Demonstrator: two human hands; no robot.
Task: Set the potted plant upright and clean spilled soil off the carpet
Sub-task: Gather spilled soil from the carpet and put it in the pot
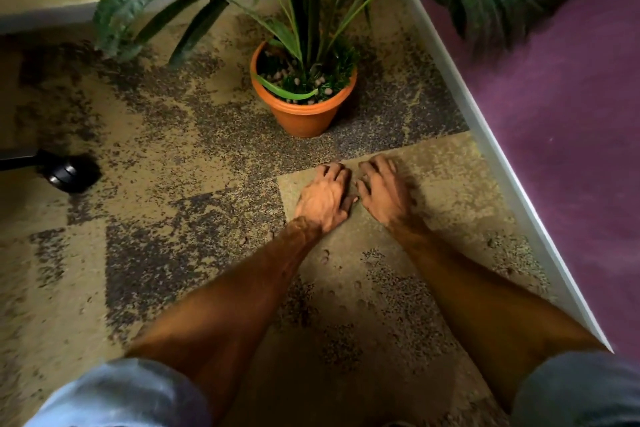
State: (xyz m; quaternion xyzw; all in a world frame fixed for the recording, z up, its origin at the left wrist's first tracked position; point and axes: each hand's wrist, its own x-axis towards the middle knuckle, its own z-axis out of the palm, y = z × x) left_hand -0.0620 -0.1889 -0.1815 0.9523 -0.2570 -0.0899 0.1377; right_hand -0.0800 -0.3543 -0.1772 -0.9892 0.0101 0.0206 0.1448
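The potted plant stands upright in an orange terracotta pot [302, 114] near the corner, its long green fronds [166, 7] spreading left and right. Pale pebbles and green moss fill the pot's top. My left hand [323, 198] and my right hand [381, 192] rest side by side, palms down with fingers curled, on the mottled yellow-and-grey carpet [156, 156] just in front of the pot. A few small crumbs [325, 258] lie on the carpet near my left forearm. Whether anything is gathered under my fingers is hidden.
A purple wall [554, 135] with a white baseboard [491, 152] runs diagonally along the right. A black chair caster [69, 175] sits on the carpet at the left. A cream wall with a grey skirting closes the back.
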